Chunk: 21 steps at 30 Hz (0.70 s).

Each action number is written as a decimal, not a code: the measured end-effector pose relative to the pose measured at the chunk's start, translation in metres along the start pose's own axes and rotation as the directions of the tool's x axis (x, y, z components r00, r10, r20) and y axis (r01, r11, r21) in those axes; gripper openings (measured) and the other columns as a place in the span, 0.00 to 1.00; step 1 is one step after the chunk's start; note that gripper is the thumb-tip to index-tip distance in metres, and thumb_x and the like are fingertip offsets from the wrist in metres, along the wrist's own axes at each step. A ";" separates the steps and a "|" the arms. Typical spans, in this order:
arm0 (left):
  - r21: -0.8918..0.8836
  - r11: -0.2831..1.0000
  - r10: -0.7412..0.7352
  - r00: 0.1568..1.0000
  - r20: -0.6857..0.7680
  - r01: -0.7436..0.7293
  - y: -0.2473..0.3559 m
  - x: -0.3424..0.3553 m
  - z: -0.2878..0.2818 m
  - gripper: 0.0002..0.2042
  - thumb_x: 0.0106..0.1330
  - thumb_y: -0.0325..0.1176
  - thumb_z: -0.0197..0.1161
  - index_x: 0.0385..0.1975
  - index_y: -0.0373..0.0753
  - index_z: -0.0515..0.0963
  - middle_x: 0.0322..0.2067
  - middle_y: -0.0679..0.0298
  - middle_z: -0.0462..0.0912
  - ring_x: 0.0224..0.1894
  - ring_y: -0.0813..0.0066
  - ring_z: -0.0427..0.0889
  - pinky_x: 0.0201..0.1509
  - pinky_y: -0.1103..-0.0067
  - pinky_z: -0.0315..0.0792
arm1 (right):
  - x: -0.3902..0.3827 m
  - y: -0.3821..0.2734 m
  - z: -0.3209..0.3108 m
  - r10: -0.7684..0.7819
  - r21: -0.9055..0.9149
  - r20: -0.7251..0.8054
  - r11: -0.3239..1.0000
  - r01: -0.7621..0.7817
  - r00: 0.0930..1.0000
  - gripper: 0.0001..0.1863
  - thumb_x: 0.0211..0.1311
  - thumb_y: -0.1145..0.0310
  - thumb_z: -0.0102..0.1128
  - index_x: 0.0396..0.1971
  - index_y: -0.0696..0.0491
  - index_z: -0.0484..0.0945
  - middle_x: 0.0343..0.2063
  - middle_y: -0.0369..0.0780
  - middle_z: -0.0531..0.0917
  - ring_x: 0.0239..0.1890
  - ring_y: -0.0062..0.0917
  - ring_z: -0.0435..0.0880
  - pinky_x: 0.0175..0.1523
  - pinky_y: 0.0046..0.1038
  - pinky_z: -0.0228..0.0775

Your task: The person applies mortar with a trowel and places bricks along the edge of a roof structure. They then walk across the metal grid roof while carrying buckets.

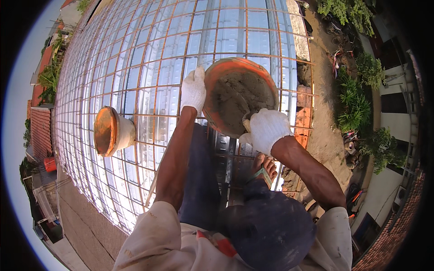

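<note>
My gloved left hand [194, 88] is closed on the left rim of an orange bucket [260, 67] of wet grey cement [230, 95]. My gloved right hand [266, 130] is closed at the bucket's lower right, round what looks like a trowel [247, 118], mostly hidden by the glove. Under the bucket lies a rusty rebar mesh [159, 86] over ribbed metal decking [135, 58]. A second, pale bucket [123, 133] with an orange-stained rim rests on the mesh at my left. My sandalled foot [266, 169] is below the bucket.
The decking ends at a brick edge [302, 113] on my right, with a drop to a dirt path [325, 149], shrubs [352, 104] and a white building [391, 122] below. Tiled roofs [40, 131] lie beyond the deck at the left.
</note>
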<state>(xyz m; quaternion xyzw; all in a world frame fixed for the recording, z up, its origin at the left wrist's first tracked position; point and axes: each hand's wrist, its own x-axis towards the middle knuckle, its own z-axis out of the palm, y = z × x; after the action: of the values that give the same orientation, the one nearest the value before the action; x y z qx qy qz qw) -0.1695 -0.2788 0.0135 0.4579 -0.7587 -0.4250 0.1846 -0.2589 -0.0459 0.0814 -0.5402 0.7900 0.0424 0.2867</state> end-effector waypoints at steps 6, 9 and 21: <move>0.149 0.906 0.403 0.915 -0.007 -0.397 0.037 -0.040 0.036 0.19 0.82 0.46 0.48 0.49 0.38 0.82 0.43 0.39 0.83 0.49 0.33 0.81 0.52 0.51 0.74 | -0.024 0.045 0.023 0.173 0.261 -0.204 0.958 -0.116 0.964 0.22 0.68 0.56 0.66 0.47 0.62 0.79 0.32 0.55 0.85 0.45 0.52 0.88 0.48 0.49 0.81; 0.134 0.883 0.458 0.889 -0.030 -0.450 0.036 -0.047 0.038 0.20 0.82 0.47 0.49 0.46 0.36 0.81 0.41 0.39 0.84 0.47 0.33 0.82 0.50 0.51 0.74 | -0.043 0.047 0.009 0.292 0.392 -0.094 0.890 -0.234 0.952 0.20 0.68 0.59 0.66 0.49 0.60 0.76 0.39 0.57 0.84 0.45 0.56 0.86 0.51 0.48 0.80; 0.137 0.935 0.338 0.939 -0.067 -0.327 0.047 -0.067 0.038 0.19 0.82 0.45 0.52 0.40 0.34 0.79 0.35 0.41 0.83 0.41 0.33 0.82 0.46 0.52 0.75 | -0.077 0.057 0.033 0.285 0.249 -0.262 0.943 -0.221 0.922 0.14 0.65 0.67 0.66 0.44 0.57 0.75 0.39 0.54 0.83 0.43 0.54 0.86 0.47 0.51 0.80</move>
<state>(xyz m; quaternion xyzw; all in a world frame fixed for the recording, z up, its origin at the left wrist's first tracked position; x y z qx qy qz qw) -0.1857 -0.1937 0.0376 0.3519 -0.8410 -0.3189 0.2591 -0.2761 0.0539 0.0781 -0.3992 0.8871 -0.0870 0.2148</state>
